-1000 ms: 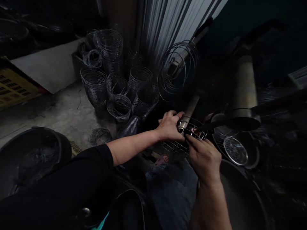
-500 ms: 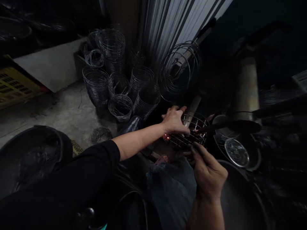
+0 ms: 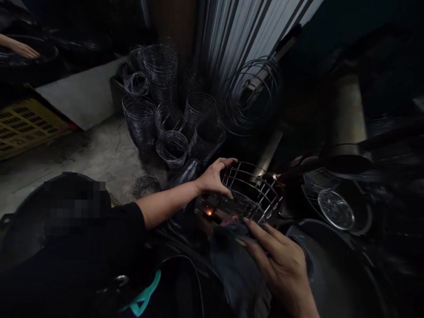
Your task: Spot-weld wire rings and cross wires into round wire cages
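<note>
A round wire basket [image 3: 253, 194] is tilted on its side in front of me, its open ring facing up and left. My left hand [image 3: 215, 177] grips its near left rim, fingers curled over the wire. My right hand [image 3: 280, 260] hovers below the basket with fingers stretched out and apart, fingertips close to its lower edge, holding nothing. A small orange glow [image 3: 208, 211] shows just under the left hand, and a second spark [image 3: 274, 176] glows at the basket's right side by a dark metal arm [image 3: 314, 165].
Several stacks of wire rings and coils [image 3: 172, 119] stand on the concrete floor behind. A yellow crate [image 3: 26, 126] lies at far left, a dark tub [image 3: 29, 221] at lower left. Another person's hand [image 3: 20, 47] shows top left. A shiny round dish [image 3: 336, 210] sits right.
The basket has been tipped from flat onto its side and shifted left. My right hand let go of it and dropped lower, fingers spreading. The left hand moved to the rim.
</note>
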`<state>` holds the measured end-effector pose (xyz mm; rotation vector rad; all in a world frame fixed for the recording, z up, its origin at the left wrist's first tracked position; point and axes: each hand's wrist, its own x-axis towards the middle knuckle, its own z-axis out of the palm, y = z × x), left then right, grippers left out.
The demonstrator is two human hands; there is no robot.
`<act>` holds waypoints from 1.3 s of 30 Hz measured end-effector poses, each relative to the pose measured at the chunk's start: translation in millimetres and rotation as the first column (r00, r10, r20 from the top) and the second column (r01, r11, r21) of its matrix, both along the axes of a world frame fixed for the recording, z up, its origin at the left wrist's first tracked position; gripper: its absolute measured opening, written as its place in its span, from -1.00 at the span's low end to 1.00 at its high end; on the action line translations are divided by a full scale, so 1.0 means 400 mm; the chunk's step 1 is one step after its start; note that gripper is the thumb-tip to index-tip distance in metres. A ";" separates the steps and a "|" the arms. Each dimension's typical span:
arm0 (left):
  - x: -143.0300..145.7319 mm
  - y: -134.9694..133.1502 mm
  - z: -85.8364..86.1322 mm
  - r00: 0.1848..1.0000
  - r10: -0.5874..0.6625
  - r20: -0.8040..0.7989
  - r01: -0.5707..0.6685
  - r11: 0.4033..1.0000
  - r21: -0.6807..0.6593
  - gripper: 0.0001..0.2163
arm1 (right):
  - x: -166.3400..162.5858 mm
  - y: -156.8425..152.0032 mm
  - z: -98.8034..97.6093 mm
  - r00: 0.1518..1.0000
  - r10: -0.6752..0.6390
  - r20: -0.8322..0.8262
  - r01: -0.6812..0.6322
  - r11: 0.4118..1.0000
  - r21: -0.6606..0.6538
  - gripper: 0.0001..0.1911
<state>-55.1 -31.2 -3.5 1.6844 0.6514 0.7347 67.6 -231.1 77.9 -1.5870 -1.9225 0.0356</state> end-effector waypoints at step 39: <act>0.113 -0.039 0.094 0.987 0.041 -0.152 -0.005 0.974 0.226 -0.07 | 0.152 0.115 -0.042 0.953 -0.153 0.261 0.127 0.985 0.115 -0.76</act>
